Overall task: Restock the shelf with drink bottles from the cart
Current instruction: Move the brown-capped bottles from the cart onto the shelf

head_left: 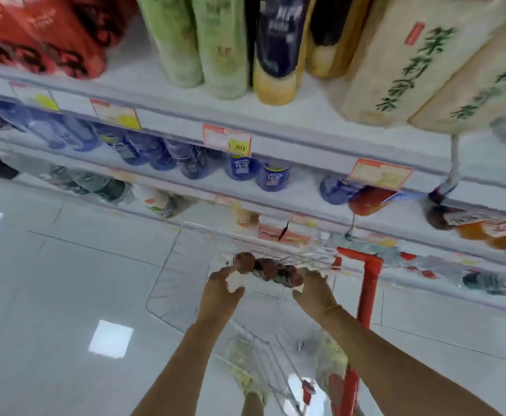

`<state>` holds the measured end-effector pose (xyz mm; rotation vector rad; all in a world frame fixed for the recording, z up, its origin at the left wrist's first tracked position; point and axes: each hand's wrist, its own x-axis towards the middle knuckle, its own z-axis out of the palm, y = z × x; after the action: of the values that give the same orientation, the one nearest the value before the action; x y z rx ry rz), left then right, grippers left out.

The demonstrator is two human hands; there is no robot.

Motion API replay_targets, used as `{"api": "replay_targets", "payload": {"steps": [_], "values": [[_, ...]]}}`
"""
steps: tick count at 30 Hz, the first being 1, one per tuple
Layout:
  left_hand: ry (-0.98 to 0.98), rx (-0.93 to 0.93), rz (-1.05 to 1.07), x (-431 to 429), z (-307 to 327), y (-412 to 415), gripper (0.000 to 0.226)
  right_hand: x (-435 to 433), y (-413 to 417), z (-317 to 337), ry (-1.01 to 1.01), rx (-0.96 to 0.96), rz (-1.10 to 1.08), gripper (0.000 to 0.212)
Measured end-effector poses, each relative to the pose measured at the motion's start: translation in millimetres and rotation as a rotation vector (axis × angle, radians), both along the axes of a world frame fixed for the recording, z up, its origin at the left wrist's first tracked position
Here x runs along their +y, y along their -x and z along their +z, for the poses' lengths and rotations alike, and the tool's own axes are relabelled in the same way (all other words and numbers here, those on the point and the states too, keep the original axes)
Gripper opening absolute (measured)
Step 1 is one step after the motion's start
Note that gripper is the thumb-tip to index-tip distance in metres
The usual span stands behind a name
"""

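Bottles (268,270) sit gripped between curled fingers of left hand (223,285) and right hand (313,286).

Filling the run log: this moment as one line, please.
left hand grips bottles | right hand grips bottles | over cart | not yet shelved

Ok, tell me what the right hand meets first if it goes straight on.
Gripping the bottle pack, the right hand would probably meet the cart's wire rim first, then the shelf edge; depth is unclear.
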<state>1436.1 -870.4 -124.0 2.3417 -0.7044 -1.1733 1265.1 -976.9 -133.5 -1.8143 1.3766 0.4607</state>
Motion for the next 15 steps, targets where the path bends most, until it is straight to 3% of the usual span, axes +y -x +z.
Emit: {"api": "replay_targets", "payload": {"steps": [5,9,12,15], "values": [[-0.014,-0.073,-0.097,-20,-81,-19,0.061,4,-24,-70,0.099,-0.072,0.005,0.049],[0.087,-0.109,-0.198,-36,-120,-18,0.054,4,-48,-93,0.185,-0.111,0.092,0.051],[0.137,-0.177,-0.152,-36,-137,-16,0.04,4,-57,-107,0.219,-0.066,0.09,0.047],[0.183,-0.213,-0.153,-27,-138,-16,0.04,6,-58,-105,0.212,-0.05,0.092,0.046]]}}
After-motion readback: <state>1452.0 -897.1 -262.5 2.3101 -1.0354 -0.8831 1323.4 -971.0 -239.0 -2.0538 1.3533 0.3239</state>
